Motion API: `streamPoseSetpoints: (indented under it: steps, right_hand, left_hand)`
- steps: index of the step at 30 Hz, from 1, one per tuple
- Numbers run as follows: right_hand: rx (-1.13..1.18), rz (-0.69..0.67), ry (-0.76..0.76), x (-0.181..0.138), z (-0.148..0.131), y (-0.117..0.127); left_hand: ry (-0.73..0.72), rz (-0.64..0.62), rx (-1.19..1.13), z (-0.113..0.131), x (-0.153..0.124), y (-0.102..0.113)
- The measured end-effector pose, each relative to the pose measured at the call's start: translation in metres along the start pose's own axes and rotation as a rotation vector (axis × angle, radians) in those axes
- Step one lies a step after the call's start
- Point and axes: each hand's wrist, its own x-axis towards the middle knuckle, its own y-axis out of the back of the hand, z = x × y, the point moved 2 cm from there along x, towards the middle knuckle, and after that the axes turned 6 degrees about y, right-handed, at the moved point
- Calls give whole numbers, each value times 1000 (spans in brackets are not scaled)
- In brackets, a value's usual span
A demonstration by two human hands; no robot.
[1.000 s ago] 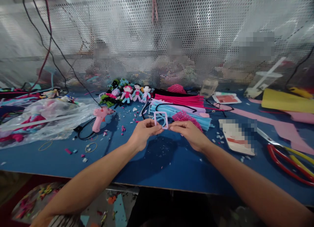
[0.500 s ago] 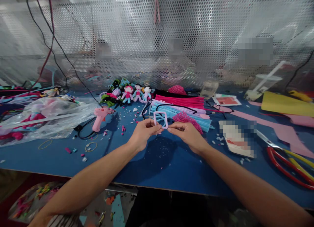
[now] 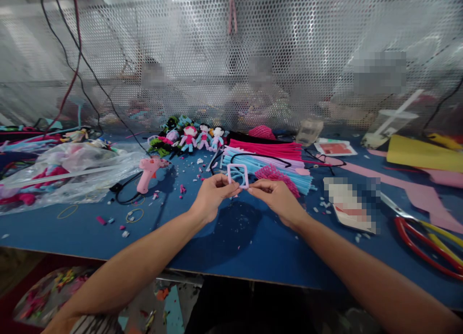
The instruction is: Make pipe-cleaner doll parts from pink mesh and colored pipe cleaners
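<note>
A pale lilac pipe cleaner, bent into a small upright square frame, is held above the blue table. My left hand pinches its lower left corner between thumb and fingers. At the lower right corner, the fingertips of my right hand are closed on the same frame. Just behind lie bundles of pipe cleaners in hot pink and light blue, with a pink mesh sleeve over some of them. A black strand curves across the bundles.
Left of my hands lies a pink glue gun. Several small dolls sit by the perforated metal screen; people show dimly behind it. To the right are red-and-yellow-handled scissors, pink sheet scraps and a lidded plastic cup.
Almost nothing differs. Both hands keep hold of the lilac square frame in the same place, and the whole view has shifted very slightly.
</note>
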Motion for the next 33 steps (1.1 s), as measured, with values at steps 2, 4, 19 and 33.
streamPoseSetpoints:
  steps: [2,4,19,33]
  right_hand:
    - [4,2,-8,0,0,0]
    - [1,0,-16,0,0,-1]
    - [6,-29,-69,-1,1,-1]
    - [27,-43,-107,5,1,6]
  left_hand:
    - [1,0,11,0,-1,0]
    - [-12,1,21,1,-1,0]
    - [-34,-39,-33,-1,2,2]
    - [9,-177,374,-6,5,2]
